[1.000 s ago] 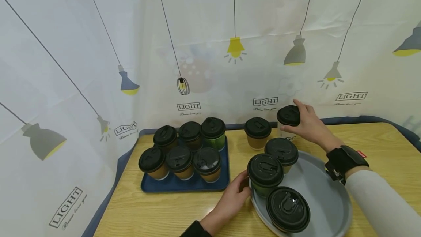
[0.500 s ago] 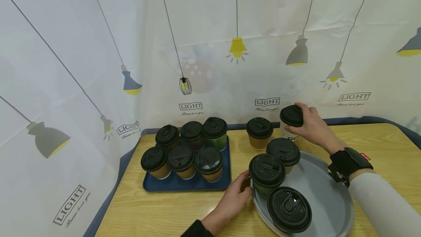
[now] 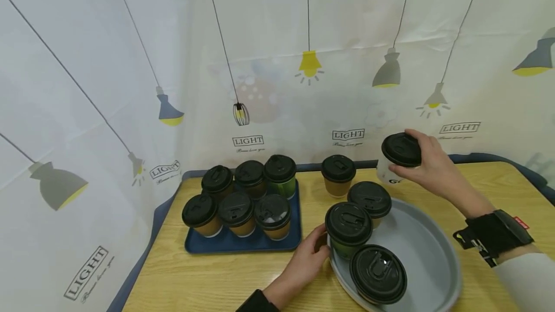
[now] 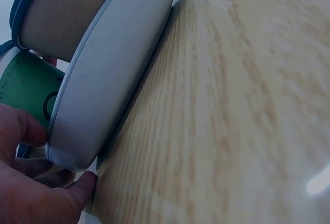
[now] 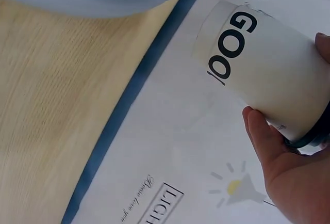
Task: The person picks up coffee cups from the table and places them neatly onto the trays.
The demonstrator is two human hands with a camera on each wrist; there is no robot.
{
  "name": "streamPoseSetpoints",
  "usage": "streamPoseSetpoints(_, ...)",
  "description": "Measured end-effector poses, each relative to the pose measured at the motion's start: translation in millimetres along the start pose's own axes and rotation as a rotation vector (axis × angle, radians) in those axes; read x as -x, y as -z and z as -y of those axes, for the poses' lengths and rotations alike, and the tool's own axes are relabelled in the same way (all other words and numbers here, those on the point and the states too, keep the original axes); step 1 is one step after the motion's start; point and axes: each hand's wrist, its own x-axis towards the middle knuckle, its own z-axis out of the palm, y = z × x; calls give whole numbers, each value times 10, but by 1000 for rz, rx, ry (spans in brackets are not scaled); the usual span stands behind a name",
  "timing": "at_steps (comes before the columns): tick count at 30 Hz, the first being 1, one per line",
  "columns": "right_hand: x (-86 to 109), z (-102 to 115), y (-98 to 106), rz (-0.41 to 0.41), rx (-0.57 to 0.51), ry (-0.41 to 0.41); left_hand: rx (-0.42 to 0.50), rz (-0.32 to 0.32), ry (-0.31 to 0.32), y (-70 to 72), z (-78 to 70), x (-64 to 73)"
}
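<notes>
My right hand [image 3: 440, 172] grips a white paper cup [image 5: 273, 64] with a black lid and holds it tilted above the table, behind the round grey tray [image 3: 427, 249]. Large black letters mark the cup's side. At the tray's left rim, my left hand [image 3: 303, 259] holds the edge, with fingers low against the rim in the left wrist view. Right beside those fingers stands a green cup [image 4: 31, 84] with a black lid. Two more lidded cups stand on this tray, a rear brown cup [image 3: 370, 199] and a front cup [image 3: 378, 273].
To the left lies a blue rectangular tray [image 3: 243, 246] bearing several black-lidded cups, brown ones and a green one. A single brown cup [image 3: 339, 177] stands on the wooden table [image 3: 208, 278] between the trays, near the back. Behind the table hangs a lamp-printed curtain [image 3: 277, 85].
My right hand has lifted the white cup and moved it rightward and slightly nearer. The left hand stays at the tray rim, and the other cups have not moved.
</notes>
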Motion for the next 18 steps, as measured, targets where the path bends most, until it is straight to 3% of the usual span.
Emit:
streamPoseSetpoints(10, 309, 108, 166, -73, -9, 41, -5, -7, -14, -5, 10, -2)
streamPoseSetpoints(18, 537, 169, 248, -87, -17, 63, 1, -2, -21, -7, 3, -4)
